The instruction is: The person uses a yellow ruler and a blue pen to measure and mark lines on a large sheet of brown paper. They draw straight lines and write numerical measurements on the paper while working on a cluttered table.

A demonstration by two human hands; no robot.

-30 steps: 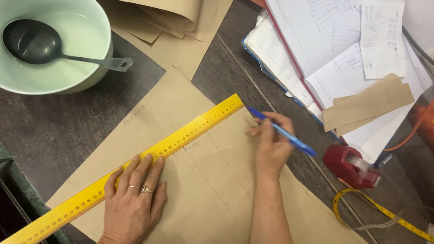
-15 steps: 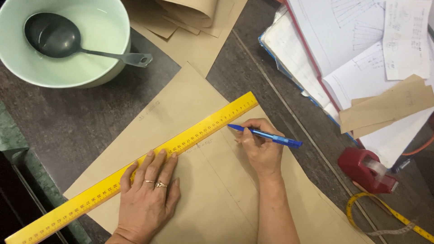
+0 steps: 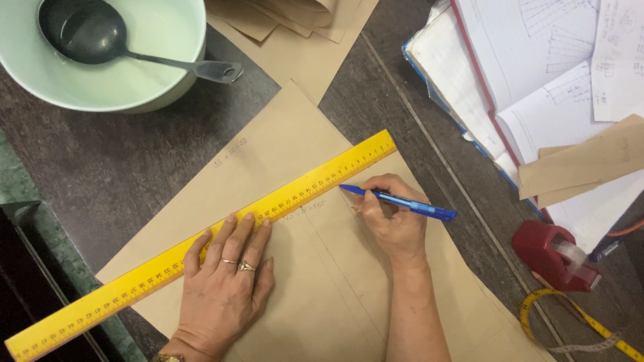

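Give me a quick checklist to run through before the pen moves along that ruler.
1. Left hand pressing flat on the yellow ruler: ok.
2. Ruler lying fully on the brown paper: not ok, its lower left end overhangs the paper.
3. Blue pen gripped in the right hand: ok.
4. Pen tip at the ruler's edge: ok.
5. Pen tip touching the paper: cannot tell.
6. Red tape dispenser clear of the paper: ok.
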